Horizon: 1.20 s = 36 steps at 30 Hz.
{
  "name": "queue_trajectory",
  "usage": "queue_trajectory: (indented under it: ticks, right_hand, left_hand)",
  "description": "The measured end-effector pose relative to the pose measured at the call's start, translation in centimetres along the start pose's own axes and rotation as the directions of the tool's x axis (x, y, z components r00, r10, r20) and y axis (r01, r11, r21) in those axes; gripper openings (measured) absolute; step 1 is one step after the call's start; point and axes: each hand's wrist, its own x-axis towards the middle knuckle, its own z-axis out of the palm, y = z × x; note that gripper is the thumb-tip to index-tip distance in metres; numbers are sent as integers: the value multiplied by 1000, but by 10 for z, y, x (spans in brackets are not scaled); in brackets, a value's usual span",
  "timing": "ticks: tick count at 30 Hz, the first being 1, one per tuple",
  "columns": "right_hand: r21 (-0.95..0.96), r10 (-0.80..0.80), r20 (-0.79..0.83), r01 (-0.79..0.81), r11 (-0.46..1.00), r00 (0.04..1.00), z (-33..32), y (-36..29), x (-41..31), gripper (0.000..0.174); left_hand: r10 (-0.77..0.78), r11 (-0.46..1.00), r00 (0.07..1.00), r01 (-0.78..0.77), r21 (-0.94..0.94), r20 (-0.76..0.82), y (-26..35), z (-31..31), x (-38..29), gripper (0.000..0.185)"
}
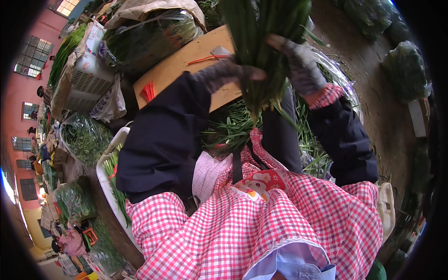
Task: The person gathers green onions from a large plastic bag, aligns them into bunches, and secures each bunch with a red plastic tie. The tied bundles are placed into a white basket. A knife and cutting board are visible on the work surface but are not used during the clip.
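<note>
A thick bundle of long green leafy stalks (262, 42) is held upright between my two hands, blurred at its top. My left hand (232, 72), in a worn grey glove with bare fingertips, grips its lower part on the picture's left side. On the other side my right hand (301, 64), gloved alike, lies against the bundle with its fingers around it. Below the stalk ends, loose green leaves (232, 126) lie over my lap. A wooden board (182, 66) beside the bundle carries red ties (148, 91) and a small metal plate (220, 51).
At the left stand a white plastic basket (101, 168) with tied greens, a perforated crate (87, 77) and bagged greens (84, 134). More bagged greens (406, 70) are on the floor at right. Several people are farther off at left, one in pink (71, 241).
</note>
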Motion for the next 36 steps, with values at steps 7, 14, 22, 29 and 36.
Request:
queue_trajectory:
  ticks: [7, 14, 22, 29, 36]
  right_hand:
    - [-33, -39, 146, 44, 998, 989, 94, 30, 64, 35]
    - [114, -54, 384, 10, 993, 922, 128, 86, 106, 40]
    - [-34, 381, 383, -399, 916, 842, 118, 204, 112, 72]
    - [-92, 363, 482, -366, 926, 797, 126, 239, 127, 62]
    - [-218, 437, 635, -394, 893, 637, 156, 209, 130, 46]
  left_hand:
    - [366, 928, 895, -333, 165, -253, 43, -47, -80, 46]
    - [607, 795, 636, -476, 377, -476, 6, -105, -103, 51]
    - [483, 868, 442, -356, 346, -756, -94, -177, -91, 73]
    - [642, 766, 282, -271, 583, -713, -104, -205, -111, 54]
    - [544, 820, 482, -479, 314, -687, -54, -167, -129, 85]
